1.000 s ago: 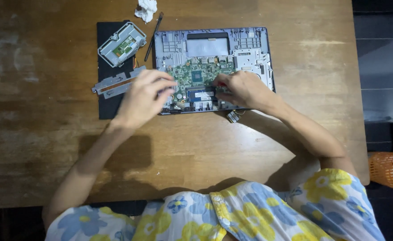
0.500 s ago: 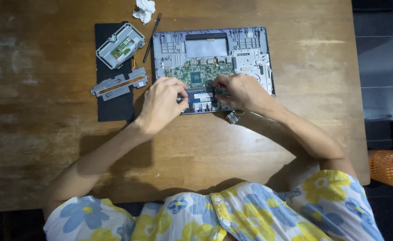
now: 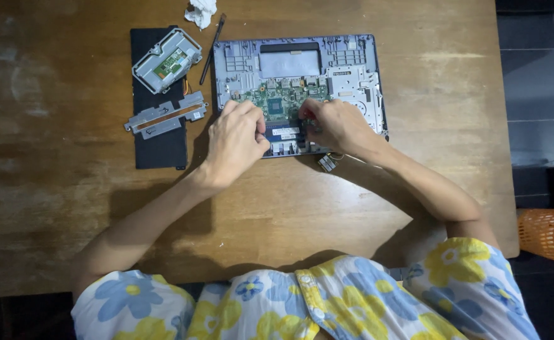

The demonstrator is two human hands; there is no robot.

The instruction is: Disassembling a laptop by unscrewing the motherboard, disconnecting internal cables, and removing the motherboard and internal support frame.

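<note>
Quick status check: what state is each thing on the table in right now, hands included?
Laptop base: opened, green board exposed.
Board: seated in the base, partly hidden by both hands.
Left hand: fingers curled at the board's lower edge; grip unclear.
Right hand: fingertips on the board; grip unclear.
Metal bracket: removed, lying on the black pad.
Grey module: removed, on the pad.
Tissue: crumpled.

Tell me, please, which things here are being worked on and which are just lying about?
In hand: left hand and right hand on the green circuit board in the opened laptop base.
Lying about: metal bracket, grey module, crumpled tissue, orange basket.
</note>
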